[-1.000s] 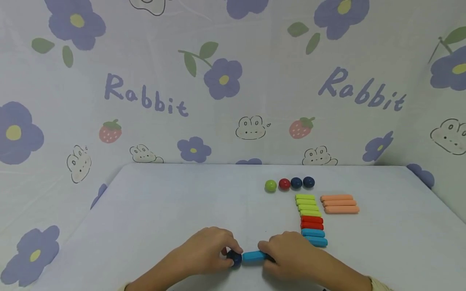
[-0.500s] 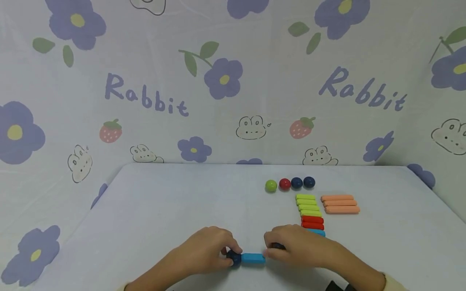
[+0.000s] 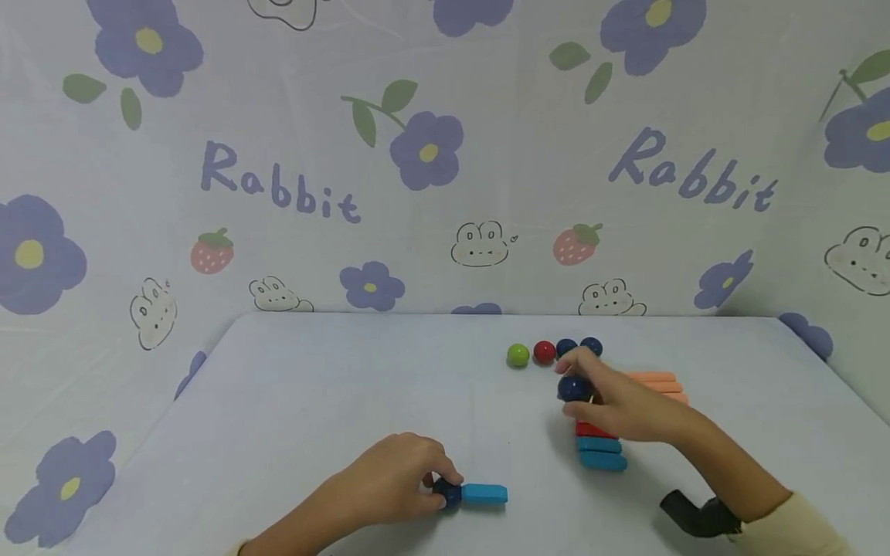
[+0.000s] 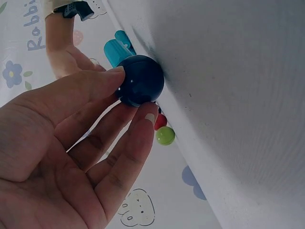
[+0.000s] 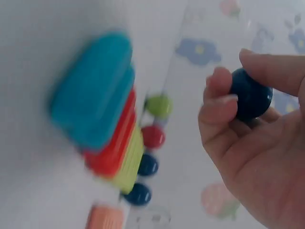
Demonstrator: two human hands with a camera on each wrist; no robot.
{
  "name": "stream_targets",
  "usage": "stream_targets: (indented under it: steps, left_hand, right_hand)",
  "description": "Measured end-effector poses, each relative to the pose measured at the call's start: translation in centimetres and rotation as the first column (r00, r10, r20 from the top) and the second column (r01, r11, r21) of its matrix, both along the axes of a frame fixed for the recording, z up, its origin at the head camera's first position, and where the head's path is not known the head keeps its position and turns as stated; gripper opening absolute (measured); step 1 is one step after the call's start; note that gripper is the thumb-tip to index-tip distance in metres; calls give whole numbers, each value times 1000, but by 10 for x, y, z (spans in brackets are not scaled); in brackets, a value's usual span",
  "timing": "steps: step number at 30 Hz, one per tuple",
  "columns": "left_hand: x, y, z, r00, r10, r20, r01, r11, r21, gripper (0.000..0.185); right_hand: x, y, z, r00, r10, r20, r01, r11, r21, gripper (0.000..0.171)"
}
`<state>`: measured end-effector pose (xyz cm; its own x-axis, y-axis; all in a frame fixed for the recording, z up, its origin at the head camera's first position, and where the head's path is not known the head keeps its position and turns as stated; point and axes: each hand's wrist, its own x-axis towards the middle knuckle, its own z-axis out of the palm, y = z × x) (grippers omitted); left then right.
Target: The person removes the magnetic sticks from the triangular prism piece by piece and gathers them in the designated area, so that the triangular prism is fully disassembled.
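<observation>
The left hand (image 3: 389,483) pinches a dark blue ball (image 3: 448,494) against the blue stick (image 3: 484,493) at the table's (image 3: 313,401) near edge, while the right hand (image 3: 619,405) pinches another dark blue ball (image 3: 573,388) above the stick pile, which probably wants carrying to the stick's free end.

Right hand (image 3: 626,405) left the blue stick (image 3: 484,493), lifting a dark ball (image 3: 573,388).
</observation>
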<state>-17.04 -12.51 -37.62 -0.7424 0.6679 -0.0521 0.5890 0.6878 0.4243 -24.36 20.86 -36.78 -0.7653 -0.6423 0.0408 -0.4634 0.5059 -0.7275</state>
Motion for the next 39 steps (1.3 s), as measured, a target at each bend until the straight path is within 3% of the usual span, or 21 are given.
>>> stream_targets:
  steps: [3,8,14,17,27,33,39]
  left_hand:
    - [0,0,0,1000,1,-4,-1,1000,-5,22]
    - [0,1,0,1000,7,4,-7,1000,-5,22]
    - [0,0,0,1000,4,-5,-4,1000,-2,22]
    - [0,0,0,1000,3,-1,-3,1000,4,22]
    - [-1,2,-1,1000,9,8,-9,1000,-1,22]
    - [-2,2,-2,1000,14,4,-14,1000,-10,23]
    - [-1,1,-2,1000,9,3,-9,1000,-2,22]
  right_hand:
    - [-21,22,-1,988,-144,-63,144,990,-8,41]
    - [-54,56,-5,954,-299,-33,300,953,50,46]
    - [-84,75,-17,909,-393,-142,416,885,212,49]
    - [-94,76,-25,902,-405,-152,431,864,260,46]
    - [-101,69,-35,910,-383,-158,414,852,320,38]
    - [-100,66,-34,910,-389,-143,414,849,328,45]
    - [-92,66,-28,886,-430,-176,464,827,318,55]
